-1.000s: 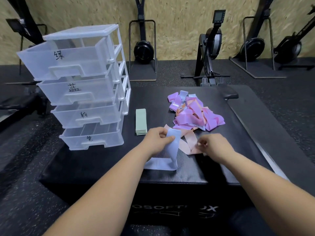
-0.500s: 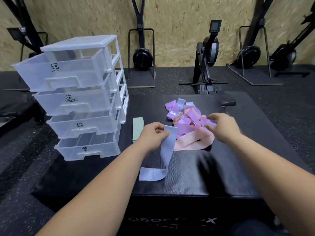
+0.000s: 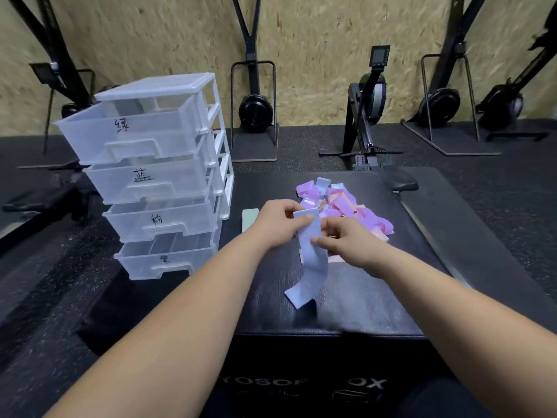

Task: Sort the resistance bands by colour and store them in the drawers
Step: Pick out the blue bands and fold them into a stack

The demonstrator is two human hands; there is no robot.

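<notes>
A light blue resistance band hangs over the black padded box, its lower end curling on the top. My left hand pinches the band's upper end. My right hand pinches the same band a little lower, from the right. Behind my hands lies a tangled pile of purple, pink and blue bands. A flat stack of green bands lies left of my left hand. The clear plastic drawer unit stands at the left, its drawers pulled out and labelled in black.
A pink band shows just under my right hand. Rowing machines and black stands line the chipboard wall behind. Black rubber floor surrounds the box, and a grey mat lies to the right.
My right hand left the pile and came back left onto the blue band. My left hand lifted the band's upper end higher. The camera tilted down.
</notes>
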